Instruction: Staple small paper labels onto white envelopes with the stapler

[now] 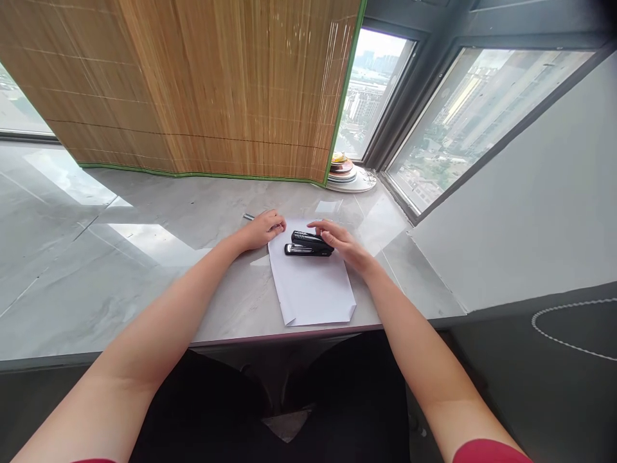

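Observation:
A black stapler (308, 249) lies on white sheets of paper (315, 289), its upper arm raised from its base at the left end. My right hand (344, 243) is at the hinge end, thumb against the stapler and fingers along its far side. At the paper's far left corner rests my left hand (264, 230), fingers curled in and closed; whatever may be between them is hidden. Just behind that hand lies a small silvery strip (249, 217), partly covered by it. The paper's near corners are slightly bent.
The grey marble-look counter (144, 283) ends in front of my lap. A bamboo blind (207, 90) with green edging hangs down behind my hands. Stacked plates (351, 180) stand in the window corner. A white wall (520, 193) bounds the right side, with a bead chain (535, 321) below.

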`<state>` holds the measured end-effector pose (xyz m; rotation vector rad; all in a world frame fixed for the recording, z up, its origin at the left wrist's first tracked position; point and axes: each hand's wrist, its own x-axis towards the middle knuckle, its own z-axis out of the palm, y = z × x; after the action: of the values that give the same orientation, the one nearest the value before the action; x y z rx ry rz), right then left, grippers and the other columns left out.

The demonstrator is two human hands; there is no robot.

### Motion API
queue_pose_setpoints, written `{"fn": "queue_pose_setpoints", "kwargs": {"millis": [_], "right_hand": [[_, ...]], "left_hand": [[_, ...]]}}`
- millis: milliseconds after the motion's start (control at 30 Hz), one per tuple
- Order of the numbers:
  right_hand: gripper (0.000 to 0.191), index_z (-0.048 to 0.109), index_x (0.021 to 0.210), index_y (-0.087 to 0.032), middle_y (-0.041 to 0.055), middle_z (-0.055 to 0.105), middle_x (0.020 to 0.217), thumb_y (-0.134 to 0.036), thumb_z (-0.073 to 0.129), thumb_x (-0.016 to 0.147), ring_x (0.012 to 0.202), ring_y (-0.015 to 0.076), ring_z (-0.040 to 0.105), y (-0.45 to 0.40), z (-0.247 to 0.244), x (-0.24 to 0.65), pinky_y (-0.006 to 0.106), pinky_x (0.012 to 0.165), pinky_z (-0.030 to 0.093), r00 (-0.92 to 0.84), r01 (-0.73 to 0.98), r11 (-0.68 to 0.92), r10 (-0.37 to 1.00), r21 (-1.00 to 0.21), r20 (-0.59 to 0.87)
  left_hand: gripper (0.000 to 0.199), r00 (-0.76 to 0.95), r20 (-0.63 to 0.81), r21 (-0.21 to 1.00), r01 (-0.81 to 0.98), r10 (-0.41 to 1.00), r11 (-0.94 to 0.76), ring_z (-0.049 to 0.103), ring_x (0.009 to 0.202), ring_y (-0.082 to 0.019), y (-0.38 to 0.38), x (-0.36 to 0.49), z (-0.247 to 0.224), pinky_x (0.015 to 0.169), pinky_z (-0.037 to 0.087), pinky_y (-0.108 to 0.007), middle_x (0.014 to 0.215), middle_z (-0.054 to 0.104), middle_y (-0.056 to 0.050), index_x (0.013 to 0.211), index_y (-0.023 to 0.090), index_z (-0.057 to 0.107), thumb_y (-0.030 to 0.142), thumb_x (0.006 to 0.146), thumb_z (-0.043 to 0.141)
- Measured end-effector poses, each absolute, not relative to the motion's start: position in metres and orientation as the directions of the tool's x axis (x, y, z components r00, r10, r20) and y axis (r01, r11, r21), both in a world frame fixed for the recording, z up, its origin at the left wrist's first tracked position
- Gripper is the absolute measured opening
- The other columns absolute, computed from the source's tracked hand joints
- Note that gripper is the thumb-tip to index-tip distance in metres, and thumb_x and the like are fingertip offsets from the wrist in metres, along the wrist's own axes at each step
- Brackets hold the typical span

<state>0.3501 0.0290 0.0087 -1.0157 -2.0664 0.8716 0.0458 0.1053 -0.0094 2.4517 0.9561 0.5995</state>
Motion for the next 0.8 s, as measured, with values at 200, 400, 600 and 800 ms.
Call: {"fn": "queue_pose_setpoints", "kwargs": {"millis": [200,400,600,800], "right_hand": [[0.014,0.053,0.094,-0.026,0.0046,0.062,0.091,-0.028,0.039,0.094,0.087,0.0237,0.056,0.036,-0.003,0.348,0.039,0.087,0.049,-0.262,0.594,0.372,0.928,-0.713,0.266],[0.012,0.051,0.089,-0.026,0.0059,0.061,0.09,-0.023,0.039,0.088,0.088,0.0249,0.056,0.036,-0.004,0.348,0.04,0.088,0.05,-0.307,0.611,0.4,0.915,-0.683,0.261],[0.017,0.055,0.09,-0.025,0.0063,0.066,0.095,-0.026,0.039,0.095,0.093,0.0242,0.06,0.03,0.003,0.346,0.039,0.091,0.05,-0.271,0.58,0.407,0.913,-0.705,0.304],[0.035,0.072,0.116,-0.022,0.008,0.076,0.109,-0.051,0.068,0.097,0.098,0.0246,0.068,0.022,0.006,0.34,0.038,0.09,0.054,-0.443,0.529,0.512,0.847,-0.677,0.294]], "left_hand": [[0.021,0.589,0.21,0.62,0.537,0.78,-0.573,0.062,0.097,-0.026,0.11,0.046,-0.015,0.092,0.049,-0.04,0.104,0.063,-0.01,0.096,0.02,0.075,0.017,0.093,0.054],[0.024,0.579,0.207,0.639,0.53,0.789,-0.557,0.061,0.1,-0.027,0.109,0.047,-0.014,0.093,0.048,-0.039,0.103,0.064,-0.01,0.094,0.021,0.075,0.014,0.092,0.052],[0.023,0.561,0.197,0.663,0.528,0.804,-0.531,0.061,0.094,-0.026,0.108,0.047,-0.013,0.09,0.049,-0.039,0.102,0.063,-0.01,0.092,0.021,0.076,0.015,0.092,0.054],[0.023,0.561,0.205,0.657,0.528,0.802,-0.537,0.061,0.096,-0.026,0.106,0.049,-0.011,0.092,0.049,-0.039,0.098,0.064,-0.009,0.089,0.02,0.075,0.012,0.091,0.053]]}}
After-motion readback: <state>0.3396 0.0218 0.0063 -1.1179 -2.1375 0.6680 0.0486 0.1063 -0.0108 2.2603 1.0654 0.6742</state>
